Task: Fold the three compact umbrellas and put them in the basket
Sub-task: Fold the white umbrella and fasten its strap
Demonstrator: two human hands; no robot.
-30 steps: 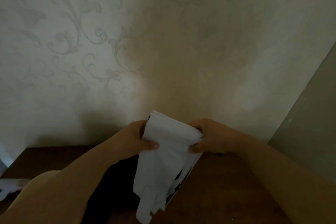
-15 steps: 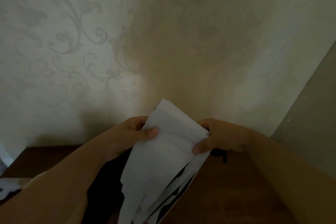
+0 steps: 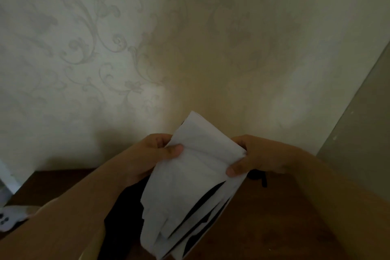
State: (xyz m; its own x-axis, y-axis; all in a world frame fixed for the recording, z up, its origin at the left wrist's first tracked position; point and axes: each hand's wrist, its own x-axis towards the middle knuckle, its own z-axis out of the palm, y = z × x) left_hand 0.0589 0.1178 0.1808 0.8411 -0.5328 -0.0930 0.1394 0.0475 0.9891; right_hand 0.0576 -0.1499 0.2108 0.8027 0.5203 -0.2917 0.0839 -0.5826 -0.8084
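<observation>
white umbrella canopy [image 3: 196, 177] held between both hands above brown table [image 3: 285, 228], against wallpapered wall. long axis seen running from upper tip near wall down toward camera, tilted left at bottom. left hand [image 3: 152, 154] pinched on left edge, thumb on top; right hand [image 3: 251, 158] clenched on right edge, thumb pressed on front. both hands equally near, at upper end; loose pleats hung below. basket not seen. against earlier frames: bundle raised slightly, tipped further, folds fanned wider, black undersides shown more.
</observation>
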